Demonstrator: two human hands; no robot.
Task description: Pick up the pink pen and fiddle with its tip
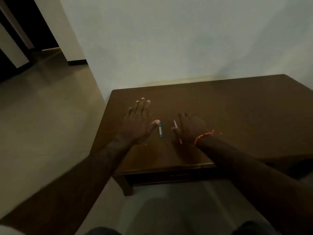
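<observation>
Left hand (138, 123) flat, fingers straight, thumb tip touching teal crayon (160, 130) lying on the dark wooden table (237, 107) near its left edge. Right hand (190, 127) pinches pink crayon (177, 131). Bare tabletop stretches right.

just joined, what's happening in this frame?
A person has both hands over a dark wooden table. The left hand is spread flat, its thumb beside a teal crayon lying on the top. The right hand, an orange thread on its wrist, grips a pink crayon. Small crumbs dot the surface nearby.
</observation>
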